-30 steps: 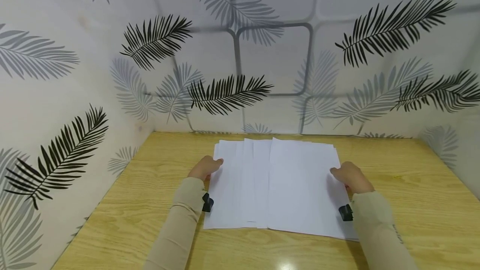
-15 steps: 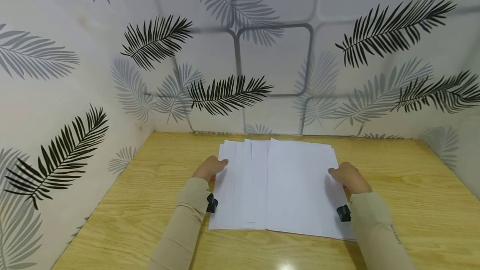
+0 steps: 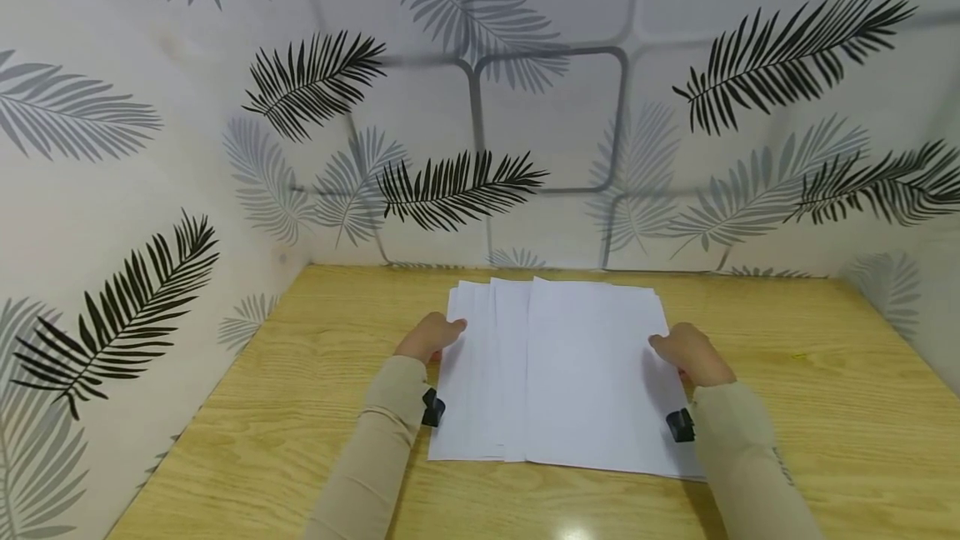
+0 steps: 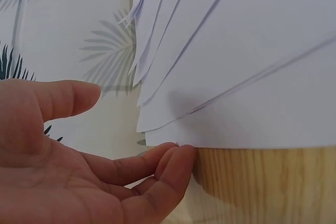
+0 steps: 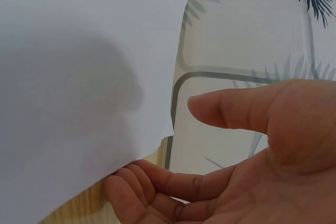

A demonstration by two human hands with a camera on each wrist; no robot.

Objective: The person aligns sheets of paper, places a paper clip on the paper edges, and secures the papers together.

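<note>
Several white paper sheets [image 3: 592,373] lie overlapped in a loose, fanned stack on the wooden table. At the stack's left edge is my left hand [image 3: 429,336]; the left wrist view shows its fingertips [image 4: 178,156] against the lowest sheets' edge, thumb raised clear of the paper. My right hand [image 3: 693,352] stands at the opposite edge. In the right wrist view its bent fingers [image 5: 136,182] touch the sheet edge from the side, and the thumb [image 5: 226,108] is held apart. Staggered paper edges [image 4: 178,56] show on the left part; one broad sheet covers the right.
The wooden table [image 3: 300,407] extends on both sides of the paper. Behind it rises a wall [image 3: 540,140] with a leaf pattern, and another patterned wall [image 3: 112,215] borders the left. A small yellow mark [image 3: 799,356] is on the table at right.
My left hand has moved right and my right hand slightly left. The sheets have slid closer together, so the stack is narrower.
</note>
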